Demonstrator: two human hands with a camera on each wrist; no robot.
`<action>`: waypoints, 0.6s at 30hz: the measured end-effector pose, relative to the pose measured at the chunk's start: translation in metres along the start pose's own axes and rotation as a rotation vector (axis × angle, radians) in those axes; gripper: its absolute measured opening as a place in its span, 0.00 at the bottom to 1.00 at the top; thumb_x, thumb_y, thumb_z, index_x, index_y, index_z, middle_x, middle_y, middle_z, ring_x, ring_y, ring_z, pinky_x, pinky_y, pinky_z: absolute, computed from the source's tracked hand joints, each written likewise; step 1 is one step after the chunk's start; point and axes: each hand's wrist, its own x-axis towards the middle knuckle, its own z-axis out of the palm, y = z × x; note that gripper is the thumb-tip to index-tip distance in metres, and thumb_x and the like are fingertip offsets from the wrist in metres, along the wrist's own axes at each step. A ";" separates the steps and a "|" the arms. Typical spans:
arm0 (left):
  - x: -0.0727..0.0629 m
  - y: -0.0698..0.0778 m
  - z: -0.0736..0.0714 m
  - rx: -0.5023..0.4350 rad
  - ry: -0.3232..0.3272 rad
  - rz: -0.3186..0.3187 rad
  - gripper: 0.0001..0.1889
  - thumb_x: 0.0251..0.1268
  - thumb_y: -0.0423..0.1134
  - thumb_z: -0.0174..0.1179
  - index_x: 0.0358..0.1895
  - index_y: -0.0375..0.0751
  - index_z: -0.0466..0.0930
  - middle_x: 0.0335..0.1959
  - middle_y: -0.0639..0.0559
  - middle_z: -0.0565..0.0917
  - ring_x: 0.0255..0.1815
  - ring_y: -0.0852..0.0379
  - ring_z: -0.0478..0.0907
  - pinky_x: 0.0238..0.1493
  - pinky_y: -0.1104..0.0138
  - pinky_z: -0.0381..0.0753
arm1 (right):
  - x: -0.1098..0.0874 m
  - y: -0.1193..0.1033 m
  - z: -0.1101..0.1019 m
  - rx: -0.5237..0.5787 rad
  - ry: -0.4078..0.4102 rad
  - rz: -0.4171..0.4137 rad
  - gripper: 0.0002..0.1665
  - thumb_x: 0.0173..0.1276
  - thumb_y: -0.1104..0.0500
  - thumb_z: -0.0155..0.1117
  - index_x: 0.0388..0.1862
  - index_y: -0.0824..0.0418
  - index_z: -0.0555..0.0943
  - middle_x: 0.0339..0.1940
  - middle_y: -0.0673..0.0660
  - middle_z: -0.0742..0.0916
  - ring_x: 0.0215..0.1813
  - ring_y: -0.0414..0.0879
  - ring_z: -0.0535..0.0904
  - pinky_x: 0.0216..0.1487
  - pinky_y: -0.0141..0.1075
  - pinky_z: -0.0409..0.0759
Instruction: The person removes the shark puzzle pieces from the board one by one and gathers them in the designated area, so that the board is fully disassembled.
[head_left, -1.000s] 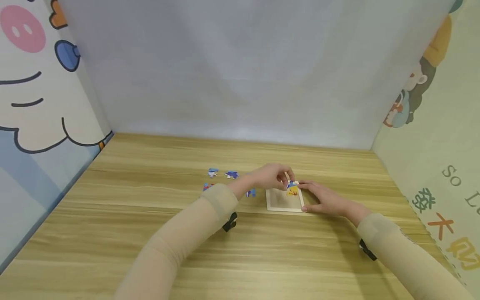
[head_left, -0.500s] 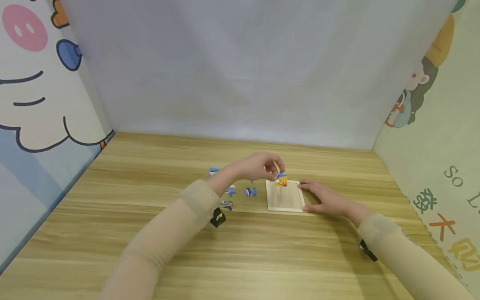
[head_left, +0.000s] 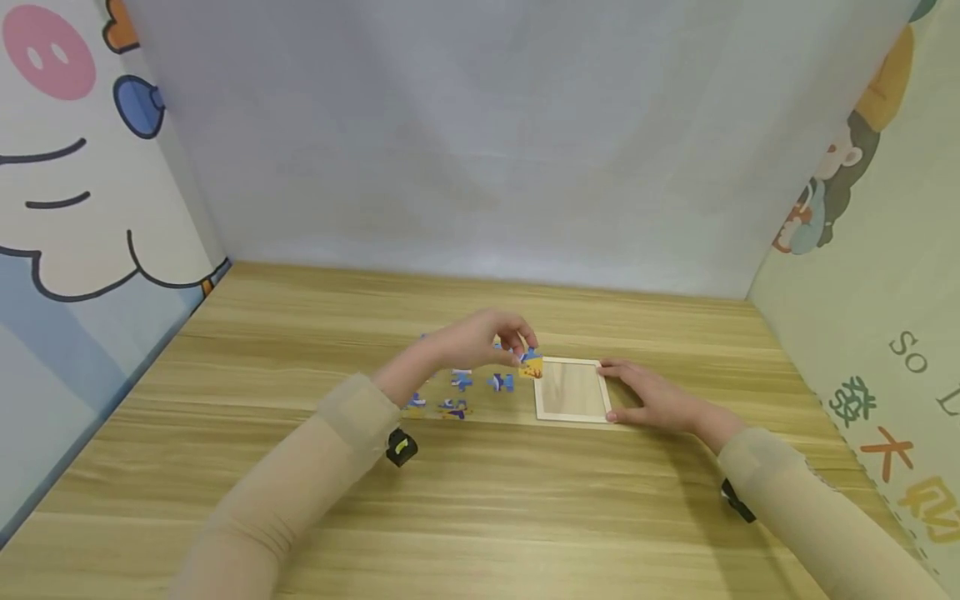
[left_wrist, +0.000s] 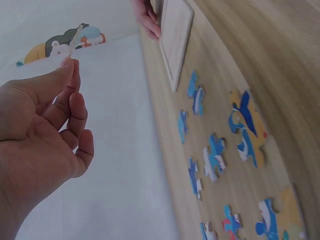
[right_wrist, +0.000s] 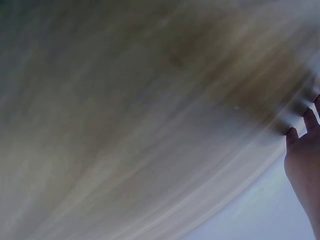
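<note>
My left hand (head_left: 480, 337) pinches a yellow-and-blue jigsaw puzzle piece (head_left: 532, 367) between thumb and fingertips, just left of a square wooden puzzle tray (head_left: 573, 418). In the left wrist view, that piece (left_wrist: 75, 40) shows edge-on and raised off the table. My right hand (head_left: 652, 400) rests at the tray's right side, thumb by the near corner and fingers by the far one. Its fingers look spread in the right wrist view. Loose puzzle pieces (left_wrist: 215, 155) lie left of the tray; the left hand and forearm cover some in the head view.
Everything lies on a wood-grain table (head_left: 525, 508). A pale cloth wall (head_left: 480, 150) rises behind its far edge. Printed panels stand at the left (head_left: 75, 183) and right (head_left: 870, 292). Each wrist carries a small black device (head_left: 401, 448).
My left hand has lifted the puzzle piece from over the tray and carried it left, past the tray's left edge. Bare wood now shows inside the tray. The right hand has stayed put.
</note>
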 end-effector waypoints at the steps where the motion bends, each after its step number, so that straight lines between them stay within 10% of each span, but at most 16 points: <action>1: -0.002 -0.003 0.001 0.004 0.004 -0.003 0.13 0.62 0.30 0.61 0.49 0.38 0.77 0.36 0.53 0.80 0.40 0.58 0.76 0.46 0.65 0.76 | 0.000 0.000 0.000 -0.001 0.000 0.001 0.46 0.63 0.43 0.63 0.70 0.66 0.60 0.72 0.65 0.64 0.72 0.64 0.56 0.67 0.59 0.55; 18: -0.030 -0.043 0.033 -0.014 -0.007 -0.093 0.11 0.64 0.33 0.59 0.49 0.42 0.76 0.37 0.56 0.79 0.41 0.61 0.75 0.44 0.68 0.76 | 0.000 -0.001 -0.001 0.008 -0.011 0.027 0.47 0.62 0.42 0.64 0.71 0.65 0.59 0.73 0.64 0.63 0.73 0.62 0.55 0.68 0.58 0.54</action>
